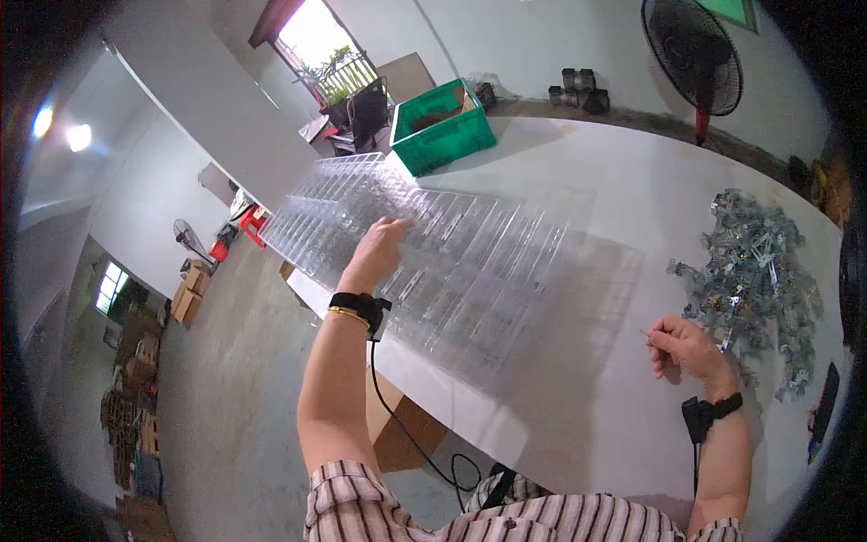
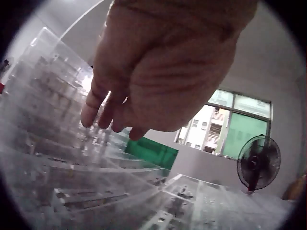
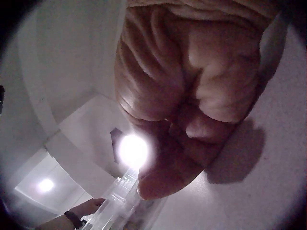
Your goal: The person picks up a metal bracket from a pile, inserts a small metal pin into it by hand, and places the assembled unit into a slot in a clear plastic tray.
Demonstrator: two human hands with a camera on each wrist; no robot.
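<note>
My left hand (image 1: 377, 251) hangs over the clear plastic compartment trays (image 1: 488, 237), near the border between two of them. In the left wrist view its fingers (image 2: 106, 115) point down, slightly bent, with the thumb hidden; nothing shows between them. Small metal parts (image 1: 411, 285) lie in some compartments. My right hand (image 1: 688, 349) is held low over the white table, left of a heap of metal parts in clear bags (image 1: 754, 271). Thumb and forefinger pinch a small thin piece (image 1: 645, 332), whose tip pokes out; its kind is too small to tell.
A green crate (image 1: 442, 135) with brown contents stands on the table (image 1: 578, 149) behind the trays. At the table's right edge lies a dark, narrow object (image 1: 824, 406). A black fan (image 1: 694, 59) stands beyond the far edge. A cable (image 1: 397, 415) hangs from the left wrist.
</note>
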